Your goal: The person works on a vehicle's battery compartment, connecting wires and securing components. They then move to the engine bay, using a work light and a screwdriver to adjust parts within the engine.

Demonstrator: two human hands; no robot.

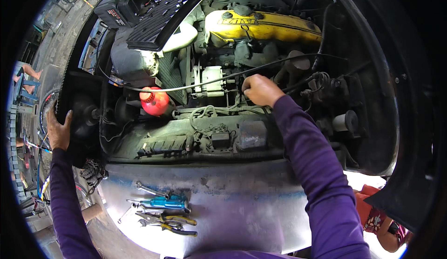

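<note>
Fingers of my right hand curl closed beside the pale metal alternator, perhaps around something I cannot make out from here; my left hand, thumb spread, rests on the black body edge, presumably for balance.

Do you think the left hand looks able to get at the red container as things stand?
Probably yes: the left hand is at the engine bay's left edge and the red container shows largely uncovered, though a cable crosses near its cap.

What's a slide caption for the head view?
Right hand inside an engine bay, left hand at its edge, hand tools on the metal panel in front.
</note>
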